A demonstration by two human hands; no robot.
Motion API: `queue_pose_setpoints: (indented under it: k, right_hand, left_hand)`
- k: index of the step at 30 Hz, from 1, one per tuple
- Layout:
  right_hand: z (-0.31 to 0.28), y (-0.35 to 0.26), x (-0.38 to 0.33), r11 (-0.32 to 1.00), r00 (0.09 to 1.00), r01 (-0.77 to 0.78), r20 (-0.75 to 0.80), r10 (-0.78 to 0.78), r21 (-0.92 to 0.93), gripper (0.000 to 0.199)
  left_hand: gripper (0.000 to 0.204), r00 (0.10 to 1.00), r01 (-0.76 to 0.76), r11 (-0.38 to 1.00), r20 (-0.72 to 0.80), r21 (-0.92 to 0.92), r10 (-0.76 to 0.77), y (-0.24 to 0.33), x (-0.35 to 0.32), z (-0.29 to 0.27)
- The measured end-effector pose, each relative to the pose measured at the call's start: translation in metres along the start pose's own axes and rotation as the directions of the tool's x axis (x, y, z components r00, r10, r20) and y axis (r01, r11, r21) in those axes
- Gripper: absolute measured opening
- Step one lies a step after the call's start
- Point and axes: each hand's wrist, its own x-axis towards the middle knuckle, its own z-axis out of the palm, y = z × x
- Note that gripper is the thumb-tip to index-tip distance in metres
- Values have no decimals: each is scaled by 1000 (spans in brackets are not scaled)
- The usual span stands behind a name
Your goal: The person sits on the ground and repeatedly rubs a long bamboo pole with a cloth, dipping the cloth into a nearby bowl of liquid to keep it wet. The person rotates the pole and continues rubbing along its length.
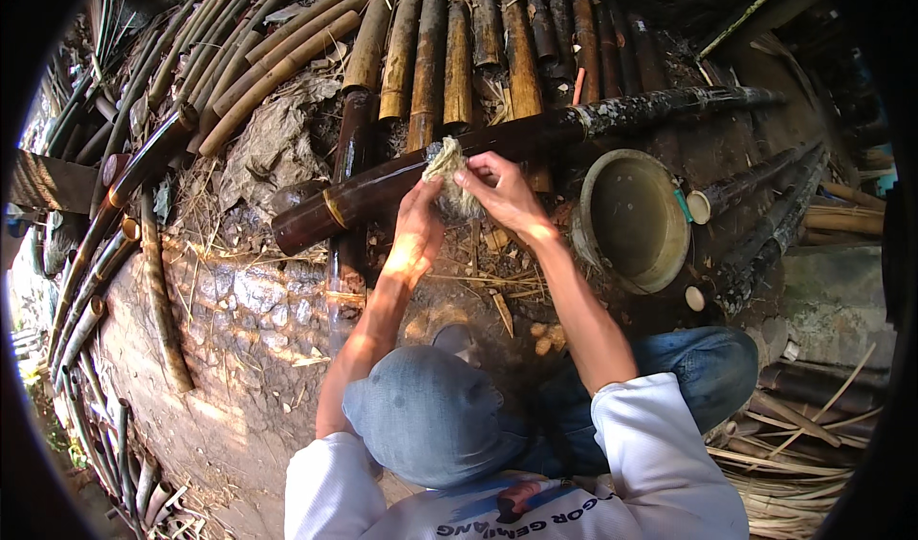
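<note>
Between my two hands is a pale yellowish, crumpled wad [444,162] with a darker grey patch at its top; whether it is cloth or fibre I cannot tell. My left hand [417,223] grips its near left side with the fingertips. From the right, my right hand [505,194] pinches it between thumb and bent fingers. Both hands are above a long, dark, wet-looking bamboo pole [382,191], which slants from lower left to upper right. A pale ring marks a joint near its left end. The wad hides part of the pole.
A round basin [634,220] of murky water stands right of my hands, a green-handled tool [683,205] at its rim. Bamboo poles [427,57] lie in a row beyond. More curved poles [277,67] are stacked left. White-ended dark poles [755,263] and split strips [794,483] lie right.
</note>
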Motion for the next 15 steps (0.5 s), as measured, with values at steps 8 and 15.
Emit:
queue_pose_setpoints:
  k: [8, 15]
  right_hand:
    - [4, 15, -18, 991, 979, 14, -204, 14, 135, 18]
    - [2, -3, -42, 935, 995, -59, 91, 29, 351, 26]
  left_hand:
    - [26, 946, 44, 906, -275, -421, -174, -17, 14, -20]
    - [33, 984, 5, 863, -149, -506, -93, 2, 0, -4]
